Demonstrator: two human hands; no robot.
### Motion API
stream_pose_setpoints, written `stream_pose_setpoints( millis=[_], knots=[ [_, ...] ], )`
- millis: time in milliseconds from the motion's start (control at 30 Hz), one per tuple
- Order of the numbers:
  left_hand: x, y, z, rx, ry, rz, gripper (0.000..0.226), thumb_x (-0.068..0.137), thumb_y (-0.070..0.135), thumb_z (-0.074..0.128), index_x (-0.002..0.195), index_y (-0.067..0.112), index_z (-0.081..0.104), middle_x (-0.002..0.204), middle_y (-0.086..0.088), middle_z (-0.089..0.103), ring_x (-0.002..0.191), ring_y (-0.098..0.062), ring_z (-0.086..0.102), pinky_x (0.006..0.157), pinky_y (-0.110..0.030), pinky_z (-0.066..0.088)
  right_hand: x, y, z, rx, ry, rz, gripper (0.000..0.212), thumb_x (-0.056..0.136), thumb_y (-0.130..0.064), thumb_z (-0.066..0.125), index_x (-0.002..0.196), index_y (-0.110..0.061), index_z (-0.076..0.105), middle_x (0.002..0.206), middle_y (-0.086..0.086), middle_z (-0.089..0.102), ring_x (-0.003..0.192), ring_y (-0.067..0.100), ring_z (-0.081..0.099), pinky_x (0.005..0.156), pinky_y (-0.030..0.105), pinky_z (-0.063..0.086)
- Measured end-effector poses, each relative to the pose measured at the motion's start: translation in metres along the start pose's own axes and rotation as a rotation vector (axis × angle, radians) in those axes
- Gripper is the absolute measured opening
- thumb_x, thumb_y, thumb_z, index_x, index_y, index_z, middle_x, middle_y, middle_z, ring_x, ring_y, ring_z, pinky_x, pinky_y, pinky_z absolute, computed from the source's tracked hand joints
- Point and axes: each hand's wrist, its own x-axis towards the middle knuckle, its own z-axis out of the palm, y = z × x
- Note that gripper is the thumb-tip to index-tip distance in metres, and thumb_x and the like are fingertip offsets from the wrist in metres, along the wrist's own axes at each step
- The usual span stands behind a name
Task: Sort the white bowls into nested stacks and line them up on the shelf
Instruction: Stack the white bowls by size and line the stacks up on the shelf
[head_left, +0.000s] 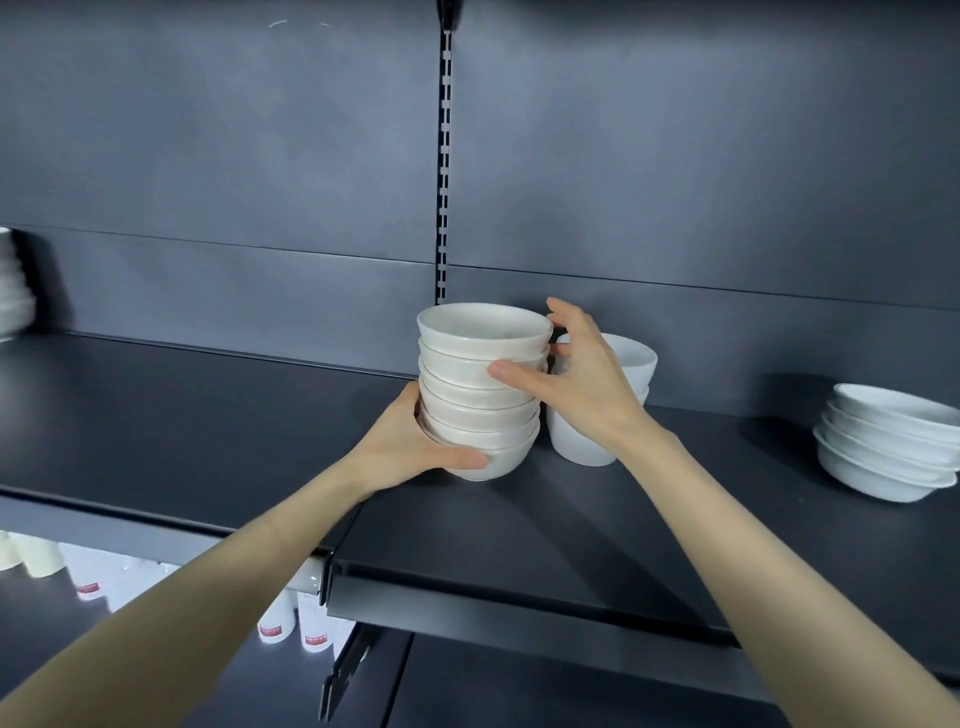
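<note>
We see a tall stack of white bowls (480, 389) near the middle of the dark shelf (208, 415), just below the slotted upright (442, 156) in the back wall. Both our hands are clamped on it, apart from each other. The left hand (415, 441) wraps the lowest bowls from the nine o'clock side, with the thumb lying across the front of the bottom bowl. The right hand (576, 384) grips the upper bowls from three o'clock, thumb pressed on the front and fingers curled round the back near the top rim. We cannot tell whether the stack's base sits on the shelf or hangs just above it.

Just beside it at three o'clock, partly behind the right hand, stands a pair of deeper bowls (587, 441), nested. Well apart, further towards three o'clock, lies a pile of shallow bowls (893, 447). At the far nine o'clock edge another white stack (13, 286) shows, blurred. On the lower shelf at seven o'clock are pale cups (36, 556) and white tubes (272, 623) with red labels.
</note>
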Motion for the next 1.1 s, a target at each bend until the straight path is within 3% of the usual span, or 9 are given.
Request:
stream_pose_setpoints(
  millis=[167,267,367,467,567,633,700,967,1100],
  knots=[
    [-0.004,-0.004,-0.013,-0.018,-0.046,-0.018,0.09,0.047,0.023,0.091,0.126,0.03,0.047,0.119,0.012,0.066,0.109,-0.001,0.062,0.086,-0.02,0.052,-0.003,0.0,0.007,0.144,-0.058,0.074,0.112,0.068,-0.041,0.083,0.152,-0.023,0.013,0.133,-0.013,0.04,0.119,0.011,0.048,0.096,0.026,0.042],
    [-0.004,-0.006,-0.017,-0.02,-0.065,-0.028,0.096,0.046,0.027,0.091,0.13,0.029,0.044,0.121,0.013,0.064,0.111,-0.002,0.061,0.091,-0.025,0.052,-0.003,0.001,0.012,0.183,-0.097,0.11,0.11,0.067,-0.039,0.084,0.152,-0.022,0.015,0.131,-0.013,0.047,0.118,0.008,0.051,0.099,0.027,0.045],
    [-0.005,-0.008,-0.017,-0.036,-0.099,-0.032,0.099,0.05,0.025,0.09,0.135,0.027,0.039,0.125,0.011,0.062,0.115,-0.004,0.06,0.094,-0.029,0.051,-0.002,0.002,0.018,0.23,-0.131,0.131,0.09,0.071,-0.033,0.083,0.143,-0.024,0.03,0.117,-0.02,0.056,0.102,-0.008,0.056,0.073,0.011,0.049],
    [-0.006,-0.01,-0.016,-0.047,-0.122,-0.045,0.105,0.053,0.025,0.091,0.139,0.027,0.032,0.13,0.012,0.058,0.12,-0.005,0.056,0.1,-0.034,0.049,-0.002,0.003,0.018,0.275,-0.154,0.163,0.079,0.074,-0.031,0.08,0.138,-0.028,0.034,0.112,-0.021,0.058,0.094,-0.01,0.058,0.06,0.008,0.047],
    [-0.009,-0.007,-0.012,-0.062,-0.131,-0.014,0.095,0.058,0.014,0.089,0.133,0.032,0.033,0.128,0.016,0.057,0.115,0.004,0.056,0.091,-0.019,0.05,-0.003,0.004,0.019,0.287,-0.187,0.191,0.071,0.076,-0.03,0.078,0.134,-0.029,0.038,0.114,-0.02,0.06,0.099,-0.006,0.06,0.072,0.024,0.058],
    [-0.013,0.001,-0.007,-0.072,-0.119,0.033,0.083,0.063,-0.001,0.083,0.121,0.037,0.037,0.115,0.026,0.062,0.104,0.013,0.058,0.079,-0.009,0.049,-0.003,0.007,0.021,0.269,-0.187,0.216,0.071,0.076,-0.033,0.078,0.135,-0.028,0.038,0.117,-0.018,0.06,0.108,0.005,0.059,0.086,0.044,0.057],
    [-0.017,0.009,-0.004,-0.061,-0.109,0.072,0.079,0.067,-0.016,0.077,0.112,0.037,0.04,0.1,0.036,0.065,0.097,0.016,0.059,0.075,-0.006,0.047,-0.004,0.008,0.023,0.265,-0.18,0.23,0.071,0.075,-0.037,0.079,0.133,-0.029,0.039,0.118,-0.016,0.059,0.112,0.01,0.058,0.089,0.051,0.054],
    [-0.023,0.026,-0.004,-0.087,-0.038,0.069,0.073,0.064,-0.016,0.079,0.108,0.034,0.049,0.094,0.033,0.068,0.092,0.012,0.063,0.072,-0.008,0.049,-0.004,0.003,0.02,0.34,-0.145,0.23,0.068,0.072,-0.031,0.081,0.131,-0.022,0.046,0.115,-0.008,0.064,0.107,0.014,0.064,0.079,0.041,0.058],
    [-0.034,0.045,-0.011,-0.095,0.018,0.081,0.07,0.065,-0.014,0.079,0.107,0.035,0.051,0.095,0.03,0.069,0.093,0.009,0.065,0.072,-0.01,0.05,-0.002,-0.018,0.011,0.345,-0.183,0.174,0.088,0.05,-0.051,0.083,0.128,-0.026,0.048,0.112,-0.012,0.067,0.103,0.01,0.066,0.078,0.041,0.058]
  ],
)
